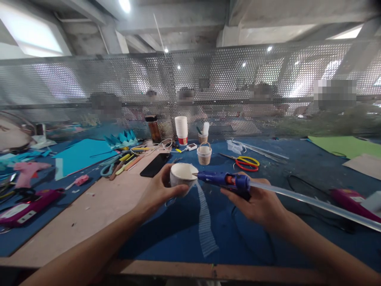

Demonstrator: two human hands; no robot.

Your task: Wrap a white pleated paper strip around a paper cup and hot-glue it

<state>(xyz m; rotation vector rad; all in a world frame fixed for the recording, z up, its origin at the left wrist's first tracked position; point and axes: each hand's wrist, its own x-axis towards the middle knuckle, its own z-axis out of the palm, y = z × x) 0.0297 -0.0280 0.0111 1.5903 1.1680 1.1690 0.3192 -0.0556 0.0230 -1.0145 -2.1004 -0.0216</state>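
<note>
My left hand point(159, 191) is closed round a white paper cup point(182, 177), holding it tilted above the blue table top point(184, 234). A white pleated paper strip point(204, 222) hangs from the cup down to the table. My right hand point(258, 200) grips a blue hot glue gun point(228, 180) with a long clear glue stick point(312, 203) sticking out behind it to the right. The gun's nozzle touches the cup's rim on the right side.
A black phone point(155, 165) lies on the brown board point(98, 206). Behind stand a small paper basket point(204, 154), stacked cups point(181, 129), a brown bottle point(154, 129) and red-yellow scissors point(245, 162). Pink glue guns point(26, 171) lie left, green paper point(345, 145) right. A perforated screen point(190, 87) closes the back, people behind it.
</note>
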